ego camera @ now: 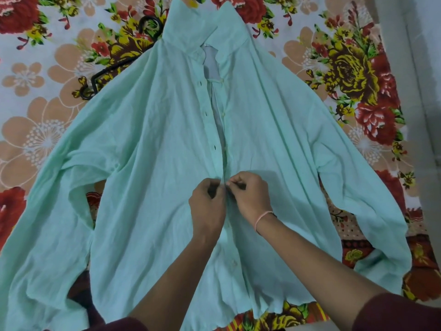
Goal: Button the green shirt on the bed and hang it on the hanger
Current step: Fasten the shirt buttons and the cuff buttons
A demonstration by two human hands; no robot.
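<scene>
The left grip (207, 209) and right grip (250, 197) meet at the front opening of the shirt (148, 163), about halfway down it. Each has its fingers curled and pinches one edge of the opening, fingertips almost touching. The button between them cannot be made out. A pink band (262, 216) circles the right wrist, and dark red cuffs (393, 314) show at the near edge.

Nearer than the grips the two edges lie closed, with one button (232, 262) showing. Farther off they gape: buttonholes (205, 113) run down the left edge and buttons sit on the right edge, undone up to the collar (191, 27).

The shirt lies flat, front up, on the bed (35, 80), collar far, hem near, sleeves spread to left and right. The bed has a flowered cover in red, yellow and peach.

A black hanger (105, 72) lies on the bed at far left, partly tucked under the shirt's left shoulder, its hook beside the collar.
</scene>
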